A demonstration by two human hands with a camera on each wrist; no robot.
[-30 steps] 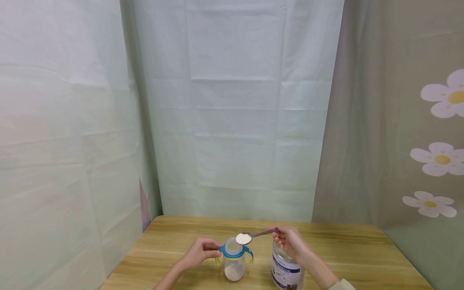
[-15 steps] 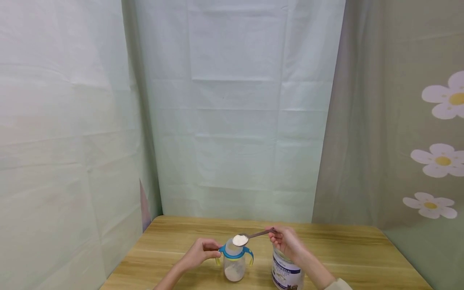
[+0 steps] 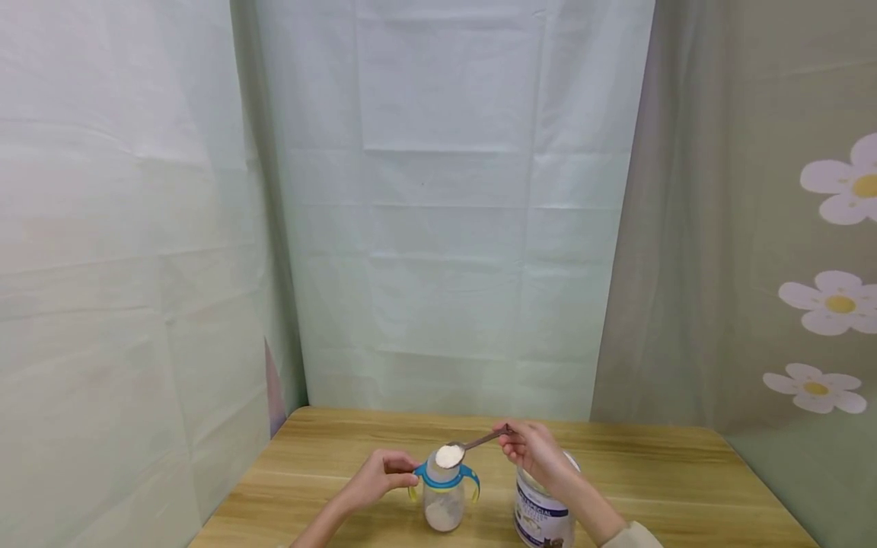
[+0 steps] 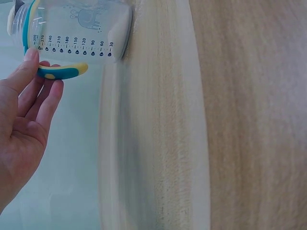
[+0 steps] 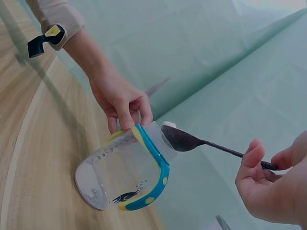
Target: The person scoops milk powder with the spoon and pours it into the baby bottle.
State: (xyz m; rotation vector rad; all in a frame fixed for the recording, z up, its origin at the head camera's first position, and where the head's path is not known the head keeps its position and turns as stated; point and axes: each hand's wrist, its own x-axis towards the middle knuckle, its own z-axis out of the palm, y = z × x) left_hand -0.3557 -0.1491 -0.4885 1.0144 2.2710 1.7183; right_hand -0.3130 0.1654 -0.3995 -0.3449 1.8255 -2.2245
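Observation:
A clear baby bottle with a blue and yellow two-handled collar stands uncapped on the table, white powder in its bottom. My left hand pinches one handle between thumb and fingers. Over the bottle's mouth is a dark spoon, its bowl heaped with white powder. The end of its handle is pinched by my right hand. In the right wrist view the spoon's bowl is at the bottle's rim; whether they touch I cannot tell.
Just right of the bottle, partly behind my right forearm, stands an open can with a white and dark blue label. The wooden table meets pale cloth curtains at its back and sides.
My right hand has moved slightly left, carrying the spoon of powder from the right side of the bottle's mouth to over it. The left hand and bottle have stayed in place.

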